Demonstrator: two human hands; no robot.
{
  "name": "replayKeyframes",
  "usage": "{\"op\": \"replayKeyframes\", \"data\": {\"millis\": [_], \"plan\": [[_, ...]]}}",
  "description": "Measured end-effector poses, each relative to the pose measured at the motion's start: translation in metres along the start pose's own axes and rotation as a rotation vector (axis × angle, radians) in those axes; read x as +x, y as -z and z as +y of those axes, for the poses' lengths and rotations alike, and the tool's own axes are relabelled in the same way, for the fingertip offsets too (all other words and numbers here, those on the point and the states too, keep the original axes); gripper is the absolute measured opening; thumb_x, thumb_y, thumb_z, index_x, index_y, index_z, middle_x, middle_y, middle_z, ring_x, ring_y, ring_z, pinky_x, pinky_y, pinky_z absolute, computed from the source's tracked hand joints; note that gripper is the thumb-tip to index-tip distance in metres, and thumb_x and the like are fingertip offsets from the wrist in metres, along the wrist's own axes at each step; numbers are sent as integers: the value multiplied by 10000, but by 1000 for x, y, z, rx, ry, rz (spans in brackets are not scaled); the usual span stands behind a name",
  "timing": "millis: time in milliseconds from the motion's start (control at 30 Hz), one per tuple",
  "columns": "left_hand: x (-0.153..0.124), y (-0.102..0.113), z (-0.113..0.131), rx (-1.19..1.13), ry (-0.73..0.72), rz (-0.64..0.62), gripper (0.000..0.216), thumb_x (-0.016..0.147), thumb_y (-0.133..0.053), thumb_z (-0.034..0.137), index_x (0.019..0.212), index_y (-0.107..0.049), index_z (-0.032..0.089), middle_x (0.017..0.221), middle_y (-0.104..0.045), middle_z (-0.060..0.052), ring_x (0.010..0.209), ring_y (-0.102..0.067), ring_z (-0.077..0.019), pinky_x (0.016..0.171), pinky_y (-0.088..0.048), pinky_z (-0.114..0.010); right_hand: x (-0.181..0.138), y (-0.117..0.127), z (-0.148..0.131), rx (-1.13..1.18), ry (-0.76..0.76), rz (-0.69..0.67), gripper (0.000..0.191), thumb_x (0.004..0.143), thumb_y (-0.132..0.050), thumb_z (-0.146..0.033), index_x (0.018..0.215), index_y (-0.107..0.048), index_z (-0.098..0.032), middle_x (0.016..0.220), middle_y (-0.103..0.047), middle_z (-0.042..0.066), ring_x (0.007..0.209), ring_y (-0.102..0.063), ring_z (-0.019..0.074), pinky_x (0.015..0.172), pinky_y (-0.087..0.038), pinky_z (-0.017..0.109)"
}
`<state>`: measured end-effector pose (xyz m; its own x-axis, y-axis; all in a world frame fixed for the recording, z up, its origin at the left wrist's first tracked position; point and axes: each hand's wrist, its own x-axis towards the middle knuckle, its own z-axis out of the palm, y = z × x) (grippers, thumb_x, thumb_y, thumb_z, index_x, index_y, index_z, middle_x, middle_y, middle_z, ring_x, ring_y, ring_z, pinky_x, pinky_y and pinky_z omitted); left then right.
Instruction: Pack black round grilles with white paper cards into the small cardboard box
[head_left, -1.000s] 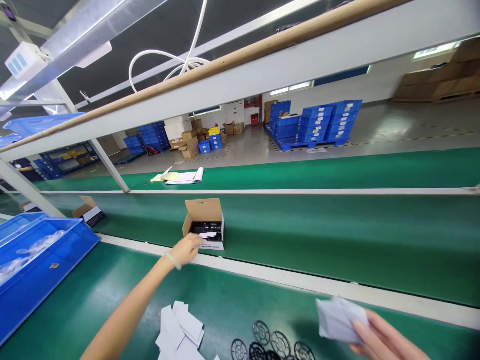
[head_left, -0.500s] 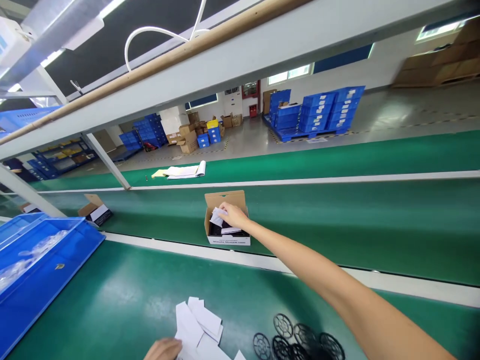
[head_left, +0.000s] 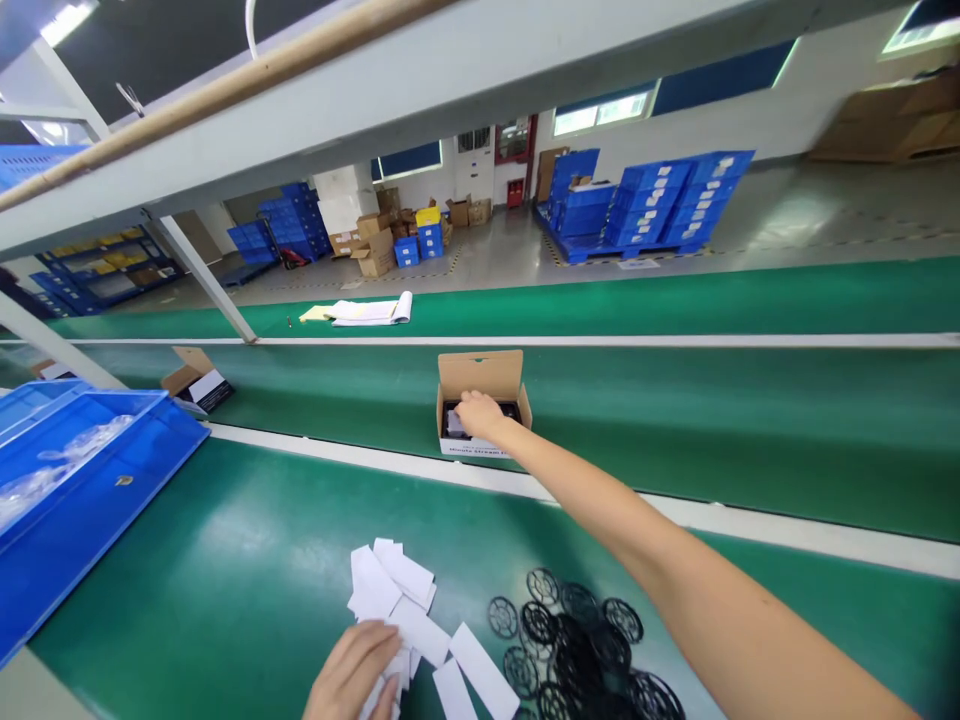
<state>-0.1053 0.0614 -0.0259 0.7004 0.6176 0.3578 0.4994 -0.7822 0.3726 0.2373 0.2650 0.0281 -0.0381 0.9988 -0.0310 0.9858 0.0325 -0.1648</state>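
Observation:
An open cardboard box point(head_left: 480, 378) rides on the green conveyor belt point(head_left: 675, 420), flap up, dark contents inside. My right hand point(head_left: 478, 412) reaches far across and presses down inside this box, on a white slip lying on the contents. My left hand point(head_left: 358, 672) rests near the bottom edge on a loose pile of white paper slips point(head_left: 409, 600) on the green bench, fingers curled over a few of them. Beside the pile lies a heap of black round grille parts point(head_left: 577, 650).
A blue crate point(head_left: 82, 500) holding clear plastic bags stands at the left. A second open box point(head_left: 196, 380) sits further left on the belt. A notepad point(head_left: 367, 312) lies on the far bench. Blue crates and cartons are stacked on the floor beyond.
My left hand let go of the box and came back to the slip pile. My right hand carried a white slip to the box and pushed it down inside. The box moved right.

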Motion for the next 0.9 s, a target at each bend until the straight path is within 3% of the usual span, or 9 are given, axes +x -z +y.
{"op": "replayKeyframes", "data": {"millis": [100,233,367,500,600,700,800,833,900], "plan": [[32,-11,34,-15,-82,-190,439,853,-533,164,1282,-491,252,1208,-643,-90,1152,-555,-278,932,-533,-416,-36,9,6,36,66,50,207,946,-468,-97,1036,-654,-89,1090,-568,182,1052,-500,306,894,-398,389],[53,-33,62,46,-182,-464,553,761,-474,31,1289,-472,196,1254,-599,-111,1170,-509,-331,956,-483,-507,-120,10,18,132,190,78,219,962,-488,-164,1135,-621,-154,1118,-585,101,1045,-514,251,931,-386,342],[55,-53,67,170,-217,-446,475,745,-436,-19,1169,-551,163,1043,-637,-123,1041,-557,-314,909,-491,-479,-213,-6,38,245,292,-18,253,875,-580,-108,1115,-629,-171,1073,-618,88,997,-544,259,905,-437,388],[56,-54,64,153,-190,-417,373,786,-391,5,1043,-602,175,896,-610,-96,889,-567,-275,791,-524,-436,-277,-28,53,245,223,-151,549,752,-572,37,1265,-543,-157,1273,-540,113,1133,-486,281,974,-422,417],[58,-42,66,-137,-10,-344,286,861,-369,90,982,-604,200,927,-600,-92,864,-568,-243,759,-518,-396,-301,-43,57,297,141,-121,612,750,-497,65,1323,-480,-148,1296,-529,105,1171,-461,261,1006,-406,403],[58,-33,74,-583,333,-227,149,894,-481,285,864,-600,201,832,-602,-60,753,-580,-197,687,-509,-330,-311,-56,60,316,77,-20,454,804,-489,8,1229,-542,-143,1221,-569,108,1110,-493,266,971,-435,405],[54,-37,89,-1116,656,-81,197,830,-598,388,764,-582,204,700,-593,-15,604,-567,-147,528,-476,-254,-318,-60,56,287,-29,71,307,840,-501,-62,1123,-583,-148,1149,-585,122,1029,-519,291,908,-469,439],[54,-42,95,-1296,709,-46,185,811,-620,392,778,-588,213,750,-625,-21,662,-609,-156,547,-496,-250,-322,-58,52,285,-73,111,289,849,-496,-78,1117,-581,-144,1140,-584,131,1019,-520,301,898,-470,457],[54,-54,109,-1608,726,-25,157,802,-623,399,811,-601,244,999,-675,-46,975,-641,-215,741,-551,-320,-330,-49,39,354,-117,195,282,867,-496,-120,1140,-561,-142,1140,-580,139,1032,-518,306,909,-460,472]]}}
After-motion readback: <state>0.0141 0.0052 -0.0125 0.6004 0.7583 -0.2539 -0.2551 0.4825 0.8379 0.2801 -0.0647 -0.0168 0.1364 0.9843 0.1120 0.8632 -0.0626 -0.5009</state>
